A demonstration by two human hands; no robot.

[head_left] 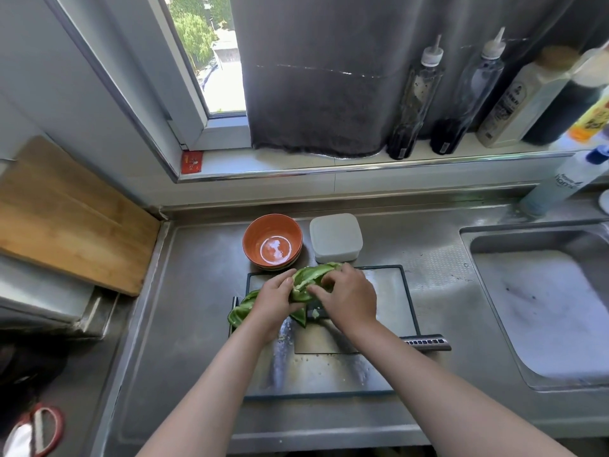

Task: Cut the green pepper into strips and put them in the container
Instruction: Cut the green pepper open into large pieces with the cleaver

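Now both hands hold one long green pepper piece (pixel 304 281) over the shiny metal cutting board with a dark rim (pixel 392 291). The left hand (pixel 275 303) wraps its fingers round the lower end. The right hand (pixel 349 298) pinches the upper part with bent fingers. Another green pepper piece (pixel 240 314) lies at the board's left edge, partly under the left hand. A big silver knife (pixel 425 343) lies flat on the board under the right arm. Behind the board, side by side, sit a round orange bowl (pixel 272 240) and a square white plastic container (pixel 336 237) with its lid on.
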